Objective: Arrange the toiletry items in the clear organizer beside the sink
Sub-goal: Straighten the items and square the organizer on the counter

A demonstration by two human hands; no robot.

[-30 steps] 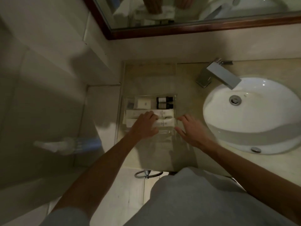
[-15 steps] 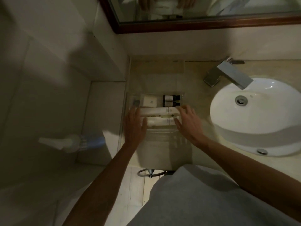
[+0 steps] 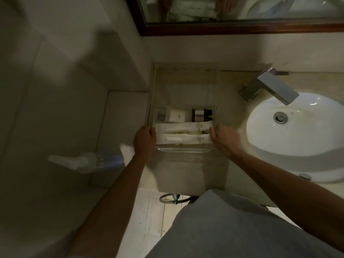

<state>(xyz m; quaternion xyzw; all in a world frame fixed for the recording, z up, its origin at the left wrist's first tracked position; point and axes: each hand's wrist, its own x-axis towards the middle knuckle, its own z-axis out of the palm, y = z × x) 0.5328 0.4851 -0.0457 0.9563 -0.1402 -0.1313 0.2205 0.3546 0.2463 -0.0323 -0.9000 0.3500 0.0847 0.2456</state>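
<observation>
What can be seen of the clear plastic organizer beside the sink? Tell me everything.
The clear plastic organizer is a shallow, see-through rectangular tray, flat on the beige counter left of the white sink. Two white tubes lie lengthwise side by side in its near part; behind them sit a white sachet and two small dark bottles. The left hand is at its left end, the right hand at its right end.
</observation>
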